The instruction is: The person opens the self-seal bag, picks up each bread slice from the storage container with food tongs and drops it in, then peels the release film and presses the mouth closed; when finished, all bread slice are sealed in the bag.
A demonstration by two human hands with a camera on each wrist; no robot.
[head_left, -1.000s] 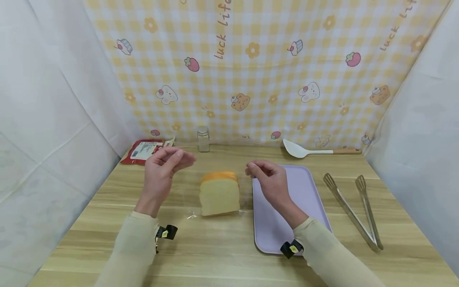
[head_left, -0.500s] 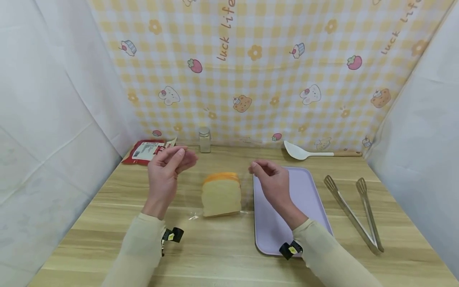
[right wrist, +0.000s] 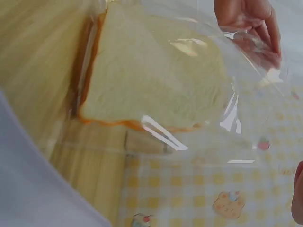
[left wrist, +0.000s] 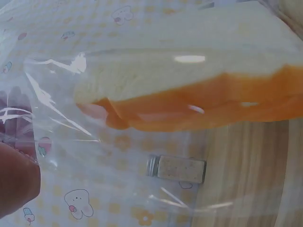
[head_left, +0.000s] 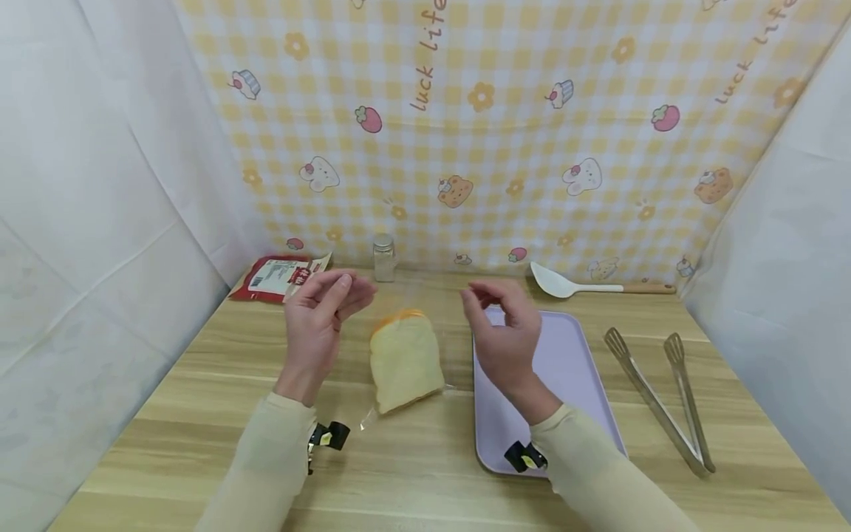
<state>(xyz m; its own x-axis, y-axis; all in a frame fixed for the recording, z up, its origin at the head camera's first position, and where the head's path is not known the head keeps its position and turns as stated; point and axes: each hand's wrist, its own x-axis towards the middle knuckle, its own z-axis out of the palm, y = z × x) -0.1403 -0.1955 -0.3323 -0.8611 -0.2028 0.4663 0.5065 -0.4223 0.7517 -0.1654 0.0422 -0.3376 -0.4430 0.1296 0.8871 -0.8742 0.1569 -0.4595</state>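
Left hand (head_left: 318,318): left of centre, thumb and fingers pinching the clear bag (left wrist: 45,97).
Right hand (head_left: 508,336): right of centre, curled fingers seemingly pinching the bag's other side.
Bread (head_left: 407,362): mid-frame inside the bag, orange-crusted, tilted.
Tray (head_left: 565,369): lilac, lower right, partly behind the right hand.
Tongs (head_left: 654,403): far right, spread on the wooden surface (head_left: 412,480).
Packet (head_left: 269,277): red, left.
Jar (head_left: 383,262): upright, beyond the bread.
Spoon (head_left: 550,281): white, by the checked cloth (head_left: 505,148).
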